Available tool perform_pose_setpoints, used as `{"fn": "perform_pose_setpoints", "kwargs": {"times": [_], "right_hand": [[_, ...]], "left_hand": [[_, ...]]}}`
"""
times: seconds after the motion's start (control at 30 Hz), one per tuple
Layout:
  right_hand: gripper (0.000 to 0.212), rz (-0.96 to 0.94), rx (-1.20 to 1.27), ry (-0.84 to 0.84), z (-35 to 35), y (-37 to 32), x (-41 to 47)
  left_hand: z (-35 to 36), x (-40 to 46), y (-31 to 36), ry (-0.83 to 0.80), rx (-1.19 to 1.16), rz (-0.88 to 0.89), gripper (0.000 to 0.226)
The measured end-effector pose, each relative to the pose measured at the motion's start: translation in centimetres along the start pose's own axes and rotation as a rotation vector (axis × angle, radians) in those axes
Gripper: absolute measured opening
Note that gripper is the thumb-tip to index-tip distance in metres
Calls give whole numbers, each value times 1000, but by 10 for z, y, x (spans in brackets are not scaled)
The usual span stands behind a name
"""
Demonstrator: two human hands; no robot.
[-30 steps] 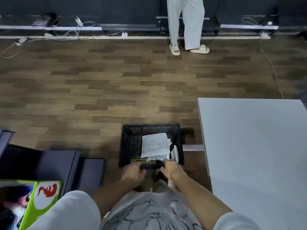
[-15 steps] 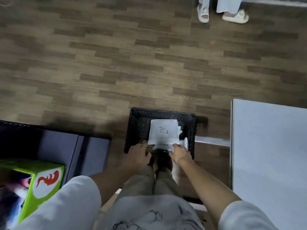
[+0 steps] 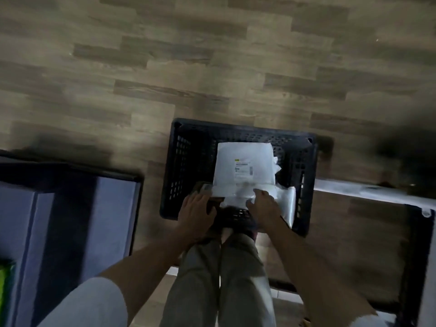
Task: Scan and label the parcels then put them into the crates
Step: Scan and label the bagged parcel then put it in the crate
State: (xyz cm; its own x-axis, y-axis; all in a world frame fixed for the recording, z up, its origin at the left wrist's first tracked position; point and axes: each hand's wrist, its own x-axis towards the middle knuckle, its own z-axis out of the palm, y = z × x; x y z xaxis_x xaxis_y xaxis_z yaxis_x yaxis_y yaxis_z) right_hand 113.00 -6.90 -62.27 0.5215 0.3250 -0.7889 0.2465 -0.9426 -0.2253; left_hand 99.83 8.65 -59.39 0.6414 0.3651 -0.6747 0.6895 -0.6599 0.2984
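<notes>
While both hands' grip is unclear, white labelled parcels (image 3: 244, 165) fill the black perforated crate (image 3: 186, 161).

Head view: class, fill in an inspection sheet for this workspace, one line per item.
Surface: wood-plank floor; blurred.
Job's things: black crate on the floor, holding white parcels; top parcel has its label facing up.
Clutter: green box, far left.
Grippers: left hand and right hand at the crate's near edge; grip unclear.
Cables: nothing seen.
Surroundings: dark cabinet left, dark frame right.
</notes>
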Motion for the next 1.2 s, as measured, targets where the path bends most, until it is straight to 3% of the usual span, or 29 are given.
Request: {"fn": "perform_pose_setpoints", "kwargs": {"times": [0.2,0.37,0.47,0.53,0.7,0.83,1.0,1.13,1.2], "right_hand": [[62,121,91,140,46,34,85],[81,430,398,229,50,38,132],[89,531,459,268,47,34,143],[85,486,519,220,46,34,148],[64,422,991,140,36,21,129],[65,386,1218,73,23,15,89],[65,300,1226,16,-17,10,8],[57,266,1210,12,-60,-5,-62],[47,238,1225,3,-83,-14,-100]], "left_hand": [[54,59,-31,-60,32,0,65],[70,81,-47,-17,2,24,54],[74,83,-58,-23,-22,18,52],[74,81,-62,-11,-56,7,48],[58,63,-61,52,-93,-7,39],[40,37,-60,89,-170,-11,50],[-6,-16,-37,83,-212,-34,52],[-62,-63,-4,-5,-414,-239,41],[-89,-87,9,-24,-508,-273,48]]}}
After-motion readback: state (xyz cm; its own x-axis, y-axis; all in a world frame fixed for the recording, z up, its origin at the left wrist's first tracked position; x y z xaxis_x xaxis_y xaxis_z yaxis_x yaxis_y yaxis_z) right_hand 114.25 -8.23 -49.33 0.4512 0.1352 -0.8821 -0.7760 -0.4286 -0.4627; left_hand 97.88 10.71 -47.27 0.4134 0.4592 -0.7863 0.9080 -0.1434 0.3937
